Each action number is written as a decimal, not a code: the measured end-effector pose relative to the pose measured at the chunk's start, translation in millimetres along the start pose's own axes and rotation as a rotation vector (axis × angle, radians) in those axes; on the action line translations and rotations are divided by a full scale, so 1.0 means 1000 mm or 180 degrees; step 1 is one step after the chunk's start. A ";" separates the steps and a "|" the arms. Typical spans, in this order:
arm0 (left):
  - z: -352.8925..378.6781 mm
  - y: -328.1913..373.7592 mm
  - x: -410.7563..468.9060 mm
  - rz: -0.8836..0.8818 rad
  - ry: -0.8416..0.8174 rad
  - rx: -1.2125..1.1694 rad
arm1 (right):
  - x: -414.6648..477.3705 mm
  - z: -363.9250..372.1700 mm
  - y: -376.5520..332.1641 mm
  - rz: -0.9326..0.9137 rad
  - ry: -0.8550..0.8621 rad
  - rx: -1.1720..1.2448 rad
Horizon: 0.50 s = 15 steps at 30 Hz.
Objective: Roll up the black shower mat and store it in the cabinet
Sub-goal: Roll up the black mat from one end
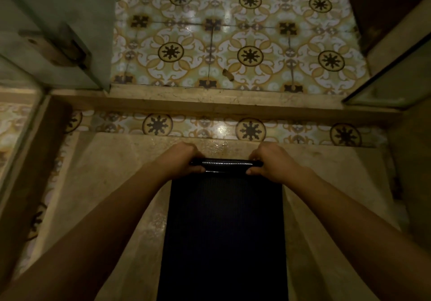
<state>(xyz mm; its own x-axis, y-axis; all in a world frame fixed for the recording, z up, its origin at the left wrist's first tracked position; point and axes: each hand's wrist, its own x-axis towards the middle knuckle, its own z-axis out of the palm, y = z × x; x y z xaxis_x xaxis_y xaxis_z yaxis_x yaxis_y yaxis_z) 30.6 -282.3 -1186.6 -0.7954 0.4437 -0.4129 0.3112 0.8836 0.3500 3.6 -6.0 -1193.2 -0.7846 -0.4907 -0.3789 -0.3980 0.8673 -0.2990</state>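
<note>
Firmly, both hands' fingers point(253, 172) clasp the ribbed black mat's point(225, 230) glossy rolled end.

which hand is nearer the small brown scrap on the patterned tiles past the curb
Right, narrowly. The brown scrap lies beyond the curb, slightly right of centre; the right hand is below and right of it, the left hand below and further left.
</note>
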 end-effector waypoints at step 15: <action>0.004 -0.005 0.022 0.0426 0.0191 0.1180 | 0.008 -0.006 -0.001 -0.0246 0.0226 -0.0163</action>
<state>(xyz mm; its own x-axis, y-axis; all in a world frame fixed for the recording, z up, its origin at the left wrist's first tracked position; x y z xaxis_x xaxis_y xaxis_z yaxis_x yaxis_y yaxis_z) 13.6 -275.7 -1201.2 -0.7606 0.5587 -0.3305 0.5720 0.8176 0.0658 -4.9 -10.4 -1190.9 -0.7815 -0.5508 -0.2930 -0.4811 0.8311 -0.2791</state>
